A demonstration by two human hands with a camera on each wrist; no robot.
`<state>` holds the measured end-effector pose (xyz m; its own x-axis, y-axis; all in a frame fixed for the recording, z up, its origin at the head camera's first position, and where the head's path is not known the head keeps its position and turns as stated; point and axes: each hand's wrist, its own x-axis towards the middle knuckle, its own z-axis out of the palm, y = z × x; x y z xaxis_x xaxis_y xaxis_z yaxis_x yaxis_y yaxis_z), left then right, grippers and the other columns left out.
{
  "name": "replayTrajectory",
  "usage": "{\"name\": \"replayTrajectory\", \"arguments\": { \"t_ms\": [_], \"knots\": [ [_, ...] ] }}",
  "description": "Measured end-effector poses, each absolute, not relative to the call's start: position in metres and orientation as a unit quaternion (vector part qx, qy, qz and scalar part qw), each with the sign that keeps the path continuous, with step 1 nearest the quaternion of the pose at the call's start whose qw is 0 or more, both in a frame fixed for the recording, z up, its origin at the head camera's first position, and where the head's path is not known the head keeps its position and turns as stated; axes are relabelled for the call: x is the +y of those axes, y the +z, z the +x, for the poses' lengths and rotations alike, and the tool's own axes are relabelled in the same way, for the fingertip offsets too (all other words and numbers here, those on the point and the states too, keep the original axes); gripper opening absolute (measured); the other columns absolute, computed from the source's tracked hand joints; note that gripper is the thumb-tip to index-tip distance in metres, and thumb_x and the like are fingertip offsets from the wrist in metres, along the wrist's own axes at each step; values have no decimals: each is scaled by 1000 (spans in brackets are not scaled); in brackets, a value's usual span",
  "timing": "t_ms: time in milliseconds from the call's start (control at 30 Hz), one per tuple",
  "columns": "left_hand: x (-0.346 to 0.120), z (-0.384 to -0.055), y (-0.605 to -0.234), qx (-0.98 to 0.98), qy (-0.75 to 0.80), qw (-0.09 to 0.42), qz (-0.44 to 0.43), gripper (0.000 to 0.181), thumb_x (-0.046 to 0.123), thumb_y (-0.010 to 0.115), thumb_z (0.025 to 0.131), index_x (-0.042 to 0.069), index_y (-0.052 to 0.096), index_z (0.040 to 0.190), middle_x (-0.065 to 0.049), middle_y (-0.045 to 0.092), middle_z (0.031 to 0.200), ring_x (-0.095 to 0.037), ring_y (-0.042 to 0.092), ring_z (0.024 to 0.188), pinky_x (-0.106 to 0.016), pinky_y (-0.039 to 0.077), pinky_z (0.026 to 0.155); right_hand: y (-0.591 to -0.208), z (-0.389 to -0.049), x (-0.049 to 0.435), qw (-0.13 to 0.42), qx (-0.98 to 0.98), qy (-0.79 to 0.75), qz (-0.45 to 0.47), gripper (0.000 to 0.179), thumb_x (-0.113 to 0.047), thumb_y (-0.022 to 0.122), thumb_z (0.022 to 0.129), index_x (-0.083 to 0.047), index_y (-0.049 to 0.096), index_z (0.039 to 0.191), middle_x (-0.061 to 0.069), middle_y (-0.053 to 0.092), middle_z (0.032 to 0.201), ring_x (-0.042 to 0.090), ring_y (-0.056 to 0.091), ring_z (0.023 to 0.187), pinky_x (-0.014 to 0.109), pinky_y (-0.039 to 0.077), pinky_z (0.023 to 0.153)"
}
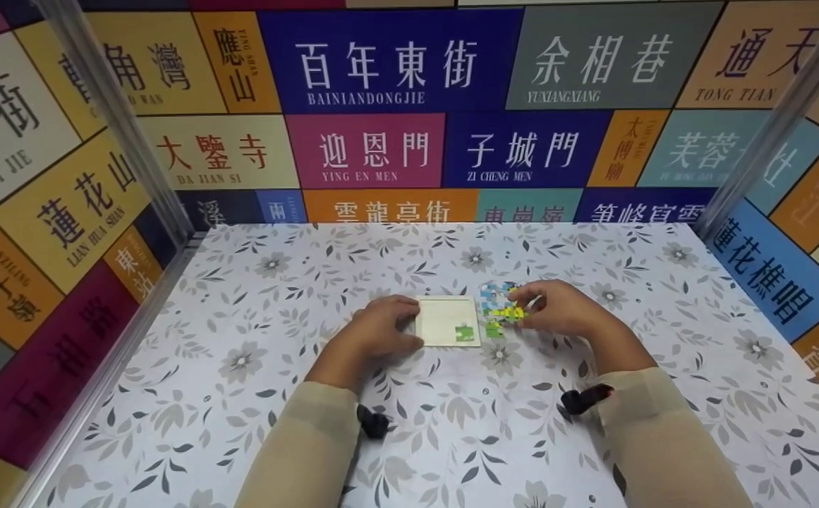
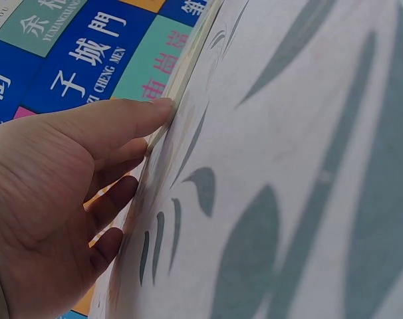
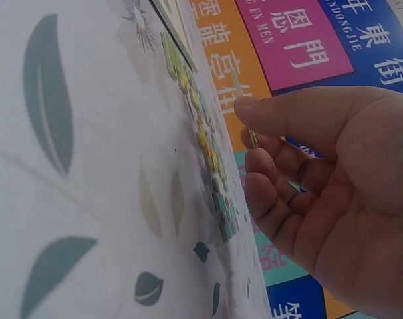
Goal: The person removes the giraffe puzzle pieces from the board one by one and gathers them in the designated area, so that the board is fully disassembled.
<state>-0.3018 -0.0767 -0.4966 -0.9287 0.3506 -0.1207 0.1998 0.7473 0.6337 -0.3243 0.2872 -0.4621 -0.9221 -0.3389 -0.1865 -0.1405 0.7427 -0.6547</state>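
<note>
A cream square puzzle tray (image 1: 441,317) lies flat on the table, with a green jigsaw piece (image 1: 464,333) in its near right corner. My left hand (image 1: 384,326) holds the tray by its left side, thumb at the near corner and fingers toward the far one. Just right of the tray is a cluster of blue, yellow and green jigsaw pieces (image 1: 492,293). Over its right side my right hand (image 1: 561,308) pinches a thin jigsaw piece (image 3: 237,83) between thumb and fingers. The right wrist view shows that piece edge-on, raised off the table, its picture hidden.
The table wears a white cloth (image 1: 437,423) printed with grey leaves and flowers. Behind it stands a wall (image 1: 388,63) of coloured panels with street names. Dark wrist cameras sit at both sleeves (image 1: 303,451).
</note>
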Motion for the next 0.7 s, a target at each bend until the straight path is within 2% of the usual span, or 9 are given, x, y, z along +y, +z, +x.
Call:
{"name": "replayTrajectory", "arguments": {
  "t_ms": [133, 300, 700],
  "knots": [
    [-76, -302, -497, 929, 317, 114, 152, 66, 35, 84, 89, 24, 63, 151, 8, 51, 164, -27, 38, 160, -58, 23, 134, -464, -324, 290, 160, 920, -330, -138, 46, -17, 85, 90, -15, 73, 135, 11, 72, 130, 29, 67, 117, 39, 60, 90],
    [-76, -302, -496, 931, 309, 114, 155, 67, 36, 83, 90, 25, 62, 152, 8, 51, 165, -27, 35, 162, -61, 19, 135, -467, -323, 294, 173, 916, -331, -148, 48, -14, 88, 87, -11, 72, 132, 12, 72, 126, 28, 68, 113, 40, 60, 91],
    [-76, -304, -496, 931, 307, 128, 148, 68, 36, 83, 90, 26, 60, 154, 6, 48, 167, -28, 34, 162, -63, 17, 135, -474, -326, 297, 176, 915, -333, -145, 48, -12, 89, 84, -11, 73, 129, 11, 72, 124, 25, 67, 108, 35, 60, 85]
  ]
}}
